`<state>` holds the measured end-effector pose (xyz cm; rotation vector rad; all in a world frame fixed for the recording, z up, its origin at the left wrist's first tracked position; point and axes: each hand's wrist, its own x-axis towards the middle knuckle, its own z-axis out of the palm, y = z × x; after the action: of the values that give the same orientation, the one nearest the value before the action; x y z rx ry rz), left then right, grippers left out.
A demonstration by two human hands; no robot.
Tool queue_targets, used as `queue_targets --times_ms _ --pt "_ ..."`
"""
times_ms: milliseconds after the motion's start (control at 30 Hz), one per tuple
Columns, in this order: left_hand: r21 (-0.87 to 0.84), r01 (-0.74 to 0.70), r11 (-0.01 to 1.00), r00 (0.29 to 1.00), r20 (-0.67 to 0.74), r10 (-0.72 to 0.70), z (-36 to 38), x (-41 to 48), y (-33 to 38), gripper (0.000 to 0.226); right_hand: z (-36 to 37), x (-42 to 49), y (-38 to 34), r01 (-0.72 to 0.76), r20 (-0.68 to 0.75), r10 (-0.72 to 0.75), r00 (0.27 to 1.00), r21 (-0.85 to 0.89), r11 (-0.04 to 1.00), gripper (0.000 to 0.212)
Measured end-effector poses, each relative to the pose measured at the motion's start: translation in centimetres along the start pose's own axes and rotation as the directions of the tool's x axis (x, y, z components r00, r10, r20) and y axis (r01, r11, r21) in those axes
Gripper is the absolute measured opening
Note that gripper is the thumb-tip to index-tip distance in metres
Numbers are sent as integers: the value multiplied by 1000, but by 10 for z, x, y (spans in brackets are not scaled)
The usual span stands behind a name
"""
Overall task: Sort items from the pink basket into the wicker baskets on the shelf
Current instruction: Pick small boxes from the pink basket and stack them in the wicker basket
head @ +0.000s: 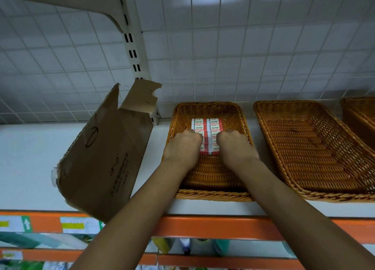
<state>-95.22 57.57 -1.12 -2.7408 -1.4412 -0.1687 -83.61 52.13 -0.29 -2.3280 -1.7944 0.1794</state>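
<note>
1. Boxes (207,125) marked 2B are laid in rows inside a wicker basket (209,195) on the shelf (30,158)
2. Their sides are gripped by left hand (182,146) and right hand (233,146), fingers curled
3. Rows may be scattered if released unevenly

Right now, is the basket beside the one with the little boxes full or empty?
Empty. The middle wicker basket shows only bare bottom; the little boxes lie in the left wicker basket.
</note>
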Motion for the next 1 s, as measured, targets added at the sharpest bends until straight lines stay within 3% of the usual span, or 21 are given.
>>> queue_targets --times_ms 533,733,1000 --pt "-15 -9 1000 1000 -28 9 -7 -2 1 24 3 3 -1 4 1 -4 1000 -57 998 20" --pt "-2 -18 1000 1000 -5 18 -16 -4 5 24 -3 -1 -2 15 10 -15 1000 -61 998 26" --pt "-10 -155 988 977 -150 151 -43 -13 51 24 -34 -36 18 34 -204 -35 978 -10 999 31"
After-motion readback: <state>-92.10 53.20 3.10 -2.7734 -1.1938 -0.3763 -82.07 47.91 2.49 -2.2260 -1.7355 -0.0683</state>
